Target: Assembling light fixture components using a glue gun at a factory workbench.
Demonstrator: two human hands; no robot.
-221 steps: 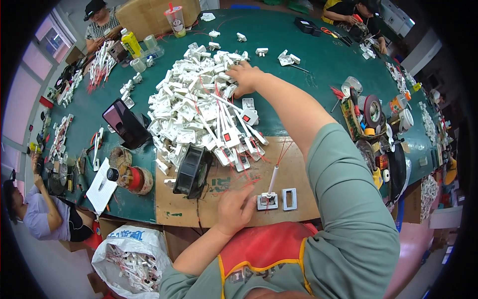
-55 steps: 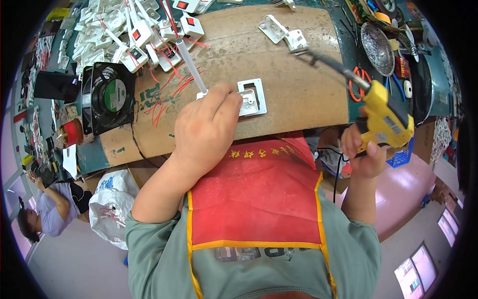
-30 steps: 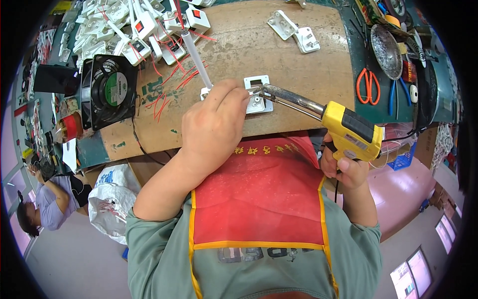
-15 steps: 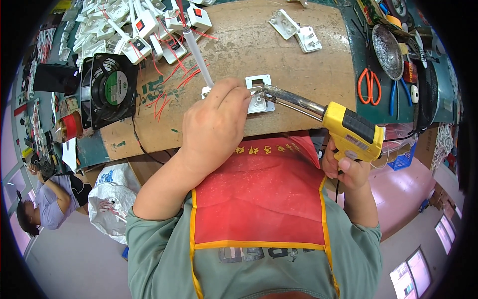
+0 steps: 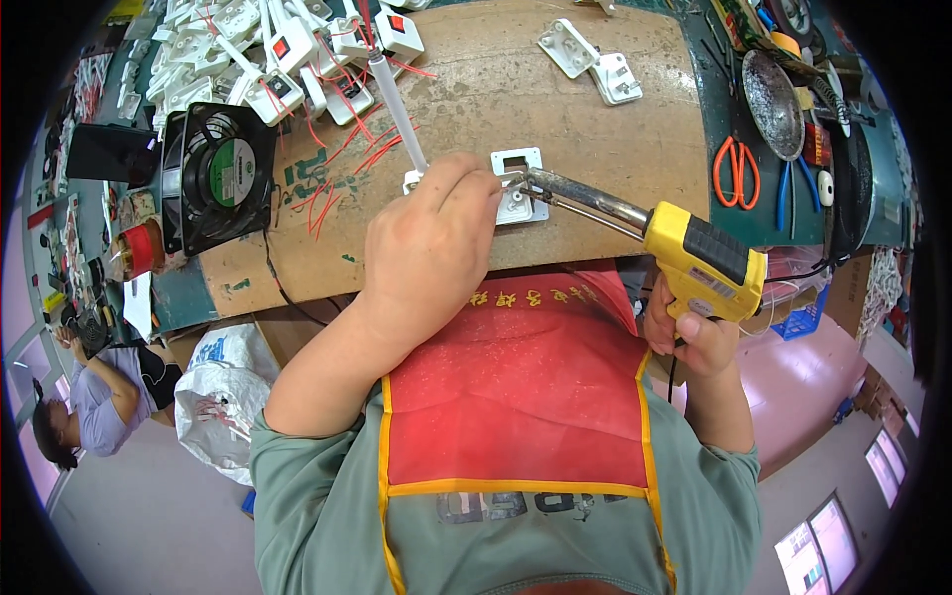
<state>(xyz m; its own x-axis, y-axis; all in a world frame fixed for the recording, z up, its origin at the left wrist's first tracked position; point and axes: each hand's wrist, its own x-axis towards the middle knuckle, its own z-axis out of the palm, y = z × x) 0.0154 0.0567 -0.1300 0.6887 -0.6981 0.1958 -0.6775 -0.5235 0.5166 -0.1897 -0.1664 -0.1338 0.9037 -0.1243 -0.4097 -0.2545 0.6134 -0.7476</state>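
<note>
Your left hand (image 5: 428, 248) presses down on the small white plastic socket plate (image 5: 518, 188) on the brown cardboard sheet (image 5: 555, 109), while your right hand (image 5: 694, 332) grips the yellow pistol-shaped soldering gun (image 5: 694, 263), metal tip touching the plate. Black square fan (image 5: 213, 178) sits left; orange-handled scissors (image 5: 736, 171) lie right.

Round green label on black fan hub (image 5: 230, 159), dark screens (image 5: 825, 540) btm right, white plastic bag (image 5: 220, 402) lower left
</note>
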